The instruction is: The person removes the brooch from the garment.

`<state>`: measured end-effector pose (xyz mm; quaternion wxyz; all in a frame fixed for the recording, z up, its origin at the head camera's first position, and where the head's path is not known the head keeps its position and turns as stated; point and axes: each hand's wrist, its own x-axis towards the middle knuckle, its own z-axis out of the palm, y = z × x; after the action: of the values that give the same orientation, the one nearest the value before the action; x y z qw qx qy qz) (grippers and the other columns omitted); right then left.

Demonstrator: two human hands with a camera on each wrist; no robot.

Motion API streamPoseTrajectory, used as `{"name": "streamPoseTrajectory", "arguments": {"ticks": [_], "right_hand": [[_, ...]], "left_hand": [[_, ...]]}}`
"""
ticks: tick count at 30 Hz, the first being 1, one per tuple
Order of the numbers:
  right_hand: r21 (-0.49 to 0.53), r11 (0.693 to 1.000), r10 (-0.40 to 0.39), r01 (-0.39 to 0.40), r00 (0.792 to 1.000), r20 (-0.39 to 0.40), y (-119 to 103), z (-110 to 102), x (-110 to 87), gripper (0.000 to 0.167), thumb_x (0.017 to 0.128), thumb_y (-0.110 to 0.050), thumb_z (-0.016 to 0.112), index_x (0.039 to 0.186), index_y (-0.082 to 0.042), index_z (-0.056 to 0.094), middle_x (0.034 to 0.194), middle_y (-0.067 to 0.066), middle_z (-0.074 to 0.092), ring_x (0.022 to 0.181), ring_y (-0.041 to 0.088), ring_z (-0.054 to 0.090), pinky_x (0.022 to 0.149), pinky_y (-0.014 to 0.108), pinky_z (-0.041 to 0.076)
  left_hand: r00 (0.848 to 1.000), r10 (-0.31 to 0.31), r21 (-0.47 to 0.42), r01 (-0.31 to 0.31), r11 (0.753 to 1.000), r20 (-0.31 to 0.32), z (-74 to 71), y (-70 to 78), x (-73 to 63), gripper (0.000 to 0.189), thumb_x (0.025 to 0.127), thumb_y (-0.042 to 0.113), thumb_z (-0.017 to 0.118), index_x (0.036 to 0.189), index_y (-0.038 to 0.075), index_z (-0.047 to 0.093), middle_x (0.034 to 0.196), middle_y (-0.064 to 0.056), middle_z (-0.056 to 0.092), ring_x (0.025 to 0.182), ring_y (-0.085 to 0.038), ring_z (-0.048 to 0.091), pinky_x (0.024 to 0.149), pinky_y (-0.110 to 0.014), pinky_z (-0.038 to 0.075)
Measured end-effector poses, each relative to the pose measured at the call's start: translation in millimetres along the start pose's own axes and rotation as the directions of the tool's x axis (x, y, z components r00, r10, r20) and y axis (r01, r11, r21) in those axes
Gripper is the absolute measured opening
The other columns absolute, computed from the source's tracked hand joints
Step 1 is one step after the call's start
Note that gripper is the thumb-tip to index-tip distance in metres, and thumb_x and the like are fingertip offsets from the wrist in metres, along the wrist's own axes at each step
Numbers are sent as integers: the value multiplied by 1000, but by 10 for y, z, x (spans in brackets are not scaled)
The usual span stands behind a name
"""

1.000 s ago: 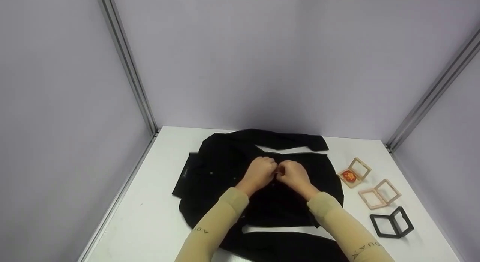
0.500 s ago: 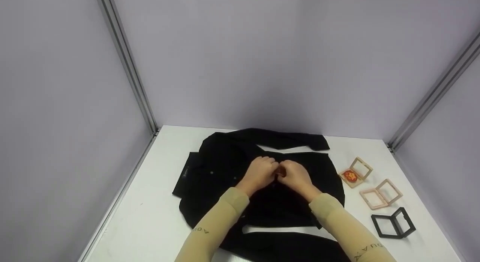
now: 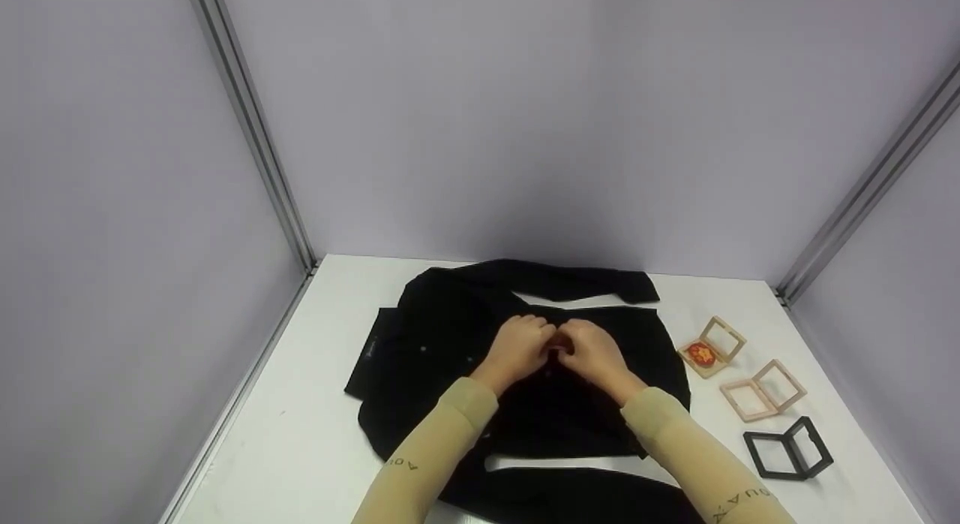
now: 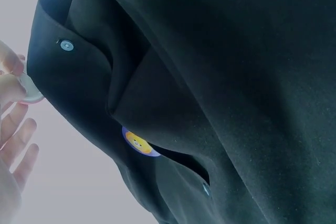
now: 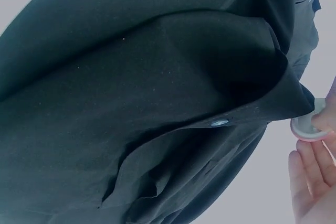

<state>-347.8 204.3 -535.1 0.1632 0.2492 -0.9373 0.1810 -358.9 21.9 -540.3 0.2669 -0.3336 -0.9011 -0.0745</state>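
Note:
A black long-sleeved shirt (image 3: pixel 450 389) lies spread on the table, its front lifted in folds under my hands. My left hand (image 3: pixel 520 345) and right hand (image 3: pixel 592 351) meet at its middle, fingertips together. Between them shows a small reddish round badge (image 3: pixel 558 343). In the left wrist view thumb and fingers pinch the badge (image 4: pixel 30 90) by its pale back, right at the cloth's edge. The right wrist view also has the pale, pink-rimmed badge (image 5: pixel 308 124) pinched beside the placket. A yellow cartoon-face badge (image 4: pixel 139 142) sits on the shirt, partly covered by a fold.
Along the right side of the white table (image 3: pixel 300 404) stand a wooden display frame (image 3: pixel 721 332) with a red-and-yellow badge in it, a bare pinkish frame (image 3: pixel 763 390) and a black frame (image 3: pixel 787 450). Walls (image 3: pixel 480 118) rise behind and at both sides.
Both hands stay at the same spot on the shirt. The badge between the fingertips has turned slightly and shows more red than one second ago.

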Motion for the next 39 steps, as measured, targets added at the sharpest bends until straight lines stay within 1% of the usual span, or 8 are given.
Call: {"name": "streamPoseTrajectory", "arguments": {"ticks": [6, 10, 14, 17, 20, 28, 35, 39], "right_hand": [[24, 1000, -7, 7, 1000, -15, 12, -16, 10, 19, 73, 0, 79, 91, -5, 75, 86, 7, 70, 82, 28, 66, 80, 47, 57], [32, 999, -12, 13, 999, -30, 17, -45, 36, 18, 73, 2, 77, 89, -5, 75, 85, 7, 69, 81, 27, 64, 79, 45, 56], [34, 999, -10, 11, 999, -39, 15, -75, 55, 17, 73, 3, 77, 88, -5, 75, 85, 6, 69, 82, 26, 64, 79, 44, 57], [46, 999, 0, 1, 999, -38, 10, -92, 54, 18, 74, 3, 76, 89, -6, 75, 85, 7, 70, 83, 27, 65, 81, 45, 57], [55, 999, 3, -1, 999, -40, 10, -99, 49, 18, 74, 2, 76, 90, -6, 75, 85, 7, 69, 82, 27, 65, 80, 45, 57], [27, 999, -38, 40, 996, -83, 13, -121, 87, 17, 73, 1, 78, 88, -5, 74, 83, 7, 68, 78, 26, 63, 76, 43, 55], [43, 998, -39, 43, 994, -101, -5, -164, 105, 17, 74, 2, 79, 88, -5, 73, 83, 7, 68, 78, 25, 63, 76, 42, 55], [61, 997, -36, 43, 993, -113, -37, -187, 103, 16, 74, 1, 79, 88, -5, 73, 83, 7, 69, 77, 24, 63, 74, 41, 55]], "left_hand": [[1000, 0, -17, 0, 1000, -13, 5, 3, -10, 13, 91, 25, 81, 90, 15, 72, 86, 0, 74, 81, -20, 72, 73, -36, 59], [1000, -8, -30, 8, 1000, 10, -16, -8, -7, 13, 89, 24, 80, 91, 15, 71, 85, 0, 73, 80, -20, 71, 73, -36, 58], [998, -16, -42, 18, 999, 65, -39, -29, -2, 19, 85, 28, 80, 96, 16, 69, 87, 1, 71, 82, -20, 70, 74, -36, 57], [991, -22, -35, 27, 999, 131, -43, -41, 10, 26, 84, 31, 79, 103, 17, 67, 92, 1, 72, 86, -20, 70, 79, -37, 58], [985, -24, -29, 29, 999, 171, -41, -54, 18, 31, 83, 31, 79, 108, 18, 65, 96, 1, 72, 91, -21, 70, 83, -39, 59], [991, -17, -55, 24, 998, 134, -78, -86, 35, 38, 81, 29, 80, 114, 16, 65, 101, -1, 73, 94, -24, 71, 85, -41, 59], [990, -22, -58, 30, 998, 142, -121, -93, 48, 44, 80, 29, 78, 121, 16, 66, 105, -2, 73, 97, -24, 71, 86, -41, 59], [992, -26, -73, 35, 997, 120, -136, -95, 44, 40, 80, 27, 78, 116, 17, 65, 101, -1, 71, 96, -23, 70, 85, -41, 58]]}}
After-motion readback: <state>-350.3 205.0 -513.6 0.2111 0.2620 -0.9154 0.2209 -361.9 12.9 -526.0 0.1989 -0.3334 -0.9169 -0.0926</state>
